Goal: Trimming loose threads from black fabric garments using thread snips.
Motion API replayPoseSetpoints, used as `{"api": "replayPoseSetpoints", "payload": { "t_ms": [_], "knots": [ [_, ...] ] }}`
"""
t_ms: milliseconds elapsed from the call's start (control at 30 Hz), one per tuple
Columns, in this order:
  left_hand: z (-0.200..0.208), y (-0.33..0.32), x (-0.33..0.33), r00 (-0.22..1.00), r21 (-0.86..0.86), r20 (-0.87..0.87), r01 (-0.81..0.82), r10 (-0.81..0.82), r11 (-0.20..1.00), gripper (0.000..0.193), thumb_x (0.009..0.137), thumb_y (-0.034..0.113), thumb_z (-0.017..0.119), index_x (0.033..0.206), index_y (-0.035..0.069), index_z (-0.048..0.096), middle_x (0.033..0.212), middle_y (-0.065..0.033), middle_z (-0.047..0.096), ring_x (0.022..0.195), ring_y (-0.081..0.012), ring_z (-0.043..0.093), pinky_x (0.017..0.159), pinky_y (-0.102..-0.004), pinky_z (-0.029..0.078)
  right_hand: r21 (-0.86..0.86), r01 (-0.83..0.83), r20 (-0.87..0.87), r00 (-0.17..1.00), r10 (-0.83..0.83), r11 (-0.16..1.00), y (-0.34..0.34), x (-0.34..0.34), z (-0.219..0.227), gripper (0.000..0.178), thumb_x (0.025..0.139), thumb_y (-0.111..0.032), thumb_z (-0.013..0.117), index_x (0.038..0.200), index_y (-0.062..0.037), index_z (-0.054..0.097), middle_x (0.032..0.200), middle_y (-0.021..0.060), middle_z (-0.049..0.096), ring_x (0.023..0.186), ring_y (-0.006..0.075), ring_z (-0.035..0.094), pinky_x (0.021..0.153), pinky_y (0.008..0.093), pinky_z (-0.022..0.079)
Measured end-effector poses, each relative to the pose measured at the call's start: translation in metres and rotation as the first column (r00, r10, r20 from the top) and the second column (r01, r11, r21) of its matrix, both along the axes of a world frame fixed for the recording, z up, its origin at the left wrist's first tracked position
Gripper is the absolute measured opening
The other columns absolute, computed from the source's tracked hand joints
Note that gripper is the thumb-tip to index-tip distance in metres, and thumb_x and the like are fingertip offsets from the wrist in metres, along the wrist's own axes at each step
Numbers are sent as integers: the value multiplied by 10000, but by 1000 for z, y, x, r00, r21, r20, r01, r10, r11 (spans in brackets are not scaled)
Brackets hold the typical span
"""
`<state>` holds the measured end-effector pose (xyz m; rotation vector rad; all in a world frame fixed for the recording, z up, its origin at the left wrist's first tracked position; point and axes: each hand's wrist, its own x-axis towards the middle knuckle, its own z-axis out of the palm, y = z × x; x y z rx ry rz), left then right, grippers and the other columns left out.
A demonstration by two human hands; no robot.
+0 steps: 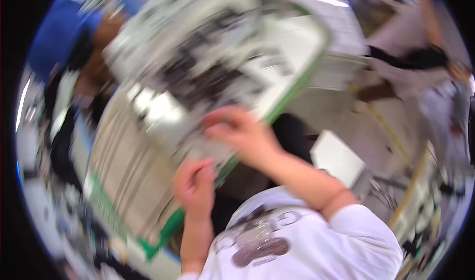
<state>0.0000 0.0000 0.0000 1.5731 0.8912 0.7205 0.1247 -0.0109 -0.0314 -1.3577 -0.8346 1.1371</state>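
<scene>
The picture is smeared by motion. My right hand [240, 134] is raised over the near edge of a white worktable with a green rim [302, 84], its fingers curled toward the thumb. Lower and to the left, my left hand [194, 183] has its thumb and fingers drawn together. Whatever either hand holds is too blurred to make out. Just beyond them stands a large white machine [217, 8], which looks like a sewing machine. Dark, blurred parts or pieces [198, 82] lie at its base, beside a shiny metal plate [158, 107].
A beige ribbed surface [133, 166] extends left of the machine, with a green piece [170, 228] at its near end. A person in blue [59, 37] is at the far left; another person's arm [433, 23] shows at the far right. A white panel [338, 157] is low on the right.
</scene>
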Motion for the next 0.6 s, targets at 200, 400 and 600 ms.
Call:
{"api": "replayPoseSetpoints", "payload": {
  "t_ms": [200,400,600],
  "knots": [
    [-45,59,14,999,204,20,32,-37,978,140,887,107,552,918,-27,572,841,-52,560,668,-103,521,623,-221,423,156,181,-348,930,-118,971,46,37,12,163,816,-66,586,938,40,598,752,36,614,638,89,563,599,233,465],
    [-21,66,18,999,232,6,38,-40,972,212,910,187,552,928,-24,574,794,-38,556,730,-106,511,682,-230,402,253,224,-431,897,-98,941,45,34,24,105,787,-62,619,843,27,608,719,22,603,648,77,543,585,236,458],
    [-20,67,19,998,272,0,55,-57,961,207,918,180,536,928,-23,576,805,-45,568,752,-113,527,702,-235,409,272,211,-420,904,-82,939,43,31,20,88,790,-63,612,830,15,606,727,11,603,647,69,530,584,227,452]
  ]
}}
